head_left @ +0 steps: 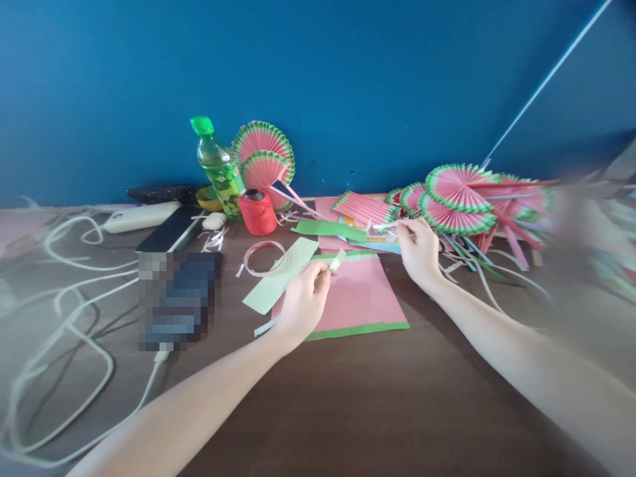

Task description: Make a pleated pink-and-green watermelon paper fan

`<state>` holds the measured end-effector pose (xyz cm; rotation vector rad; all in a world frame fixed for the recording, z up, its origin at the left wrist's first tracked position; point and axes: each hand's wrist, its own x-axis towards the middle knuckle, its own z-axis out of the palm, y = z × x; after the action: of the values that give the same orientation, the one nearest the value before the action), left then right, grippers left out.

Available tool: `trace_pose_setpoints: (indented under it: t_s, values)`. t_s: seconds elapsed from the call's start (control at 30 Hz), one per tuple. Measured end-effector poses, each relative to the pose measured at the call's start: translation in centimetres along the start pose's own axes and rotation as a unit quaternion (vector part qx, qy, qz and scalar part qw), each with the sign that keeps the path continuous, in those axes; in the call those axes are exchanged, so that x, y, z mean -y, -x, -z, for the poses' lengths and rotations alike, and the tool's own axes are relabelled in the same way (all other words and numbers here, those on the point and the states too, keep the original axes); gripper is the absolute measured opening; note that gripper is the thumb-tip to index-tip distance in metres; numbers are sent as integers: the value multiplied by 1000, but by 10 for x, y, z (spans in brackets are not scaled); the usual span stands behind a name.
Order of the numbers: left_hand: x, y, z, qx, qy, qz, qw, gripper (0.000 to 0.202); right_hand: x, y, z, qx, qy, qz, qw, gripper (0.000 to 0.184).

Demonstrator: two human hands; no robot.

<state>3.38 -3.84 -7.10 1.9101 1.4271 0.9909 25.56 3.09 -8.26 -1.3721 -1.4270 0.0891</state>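
Observation:
Over the pink paper sheet (362, 291), which has green strips along its near and far edges, my left hand (302, 299) is closed on a short pale green paper strip (338, 262). Farther right, my right hand (418, 250) pinches a thin white strip (382, 226) that points left. A wide pale green paper strip (263, 291) lies partly behind my left hand. Beyond the pink sheet is a darker green paper strip (328, 230). A roll of clear tape (247, 258) rests beside the pale green strip.
Folded watermelon-patterned paper fans (460, 199) are heaped at the right. At the back stand a green-capped bottle (221, 172), a red thread spool (257, 213) and more round fans (263, 142). On the left lie a phone (186, 291), partly pixelated, and looping white cables (106, 358).

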Motion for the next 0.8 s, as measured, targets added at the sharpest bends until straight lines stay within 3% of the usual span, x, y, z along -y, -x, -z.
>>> trace_pose_setpoints:
  t_s: [0.1, 0.2, 0.33, 0.53, 0.67, 0.73, 0.8]
  values:
    - [-1, 1, 1, 1, -7, 2, 1000, 16, -10, -8, 2, -47, 21, -61, 997, 18]
    - [0, 2, 1, -4, -20, -21, 1000, 20, -15, -10, 3, -55, 55, -75, 994, 28]
    - [2, 2, 0, -15, -28, -54, 998, 26, -18, -8, 2, -46, 38, -36, 998, 15]
    - [4, 2, -1, -15, -12, -75, 997, 30, -10, -5, 2, -57, 22, 48, 997, 27]
    - [7, 2, -2, -23, 22, -86, 996, 30, 20, 14, 4, 26, -22, 148, 988, 18]
    - [8, 2, -3, -32, 58, -75, 995, 30, 36, 30, 4, 120, -68, 176, 975, 22]
    - [10, 2, -4, -40, 94, -67, 993, 29, 49, 44, 3, 229, -98, 221, 943, 35]
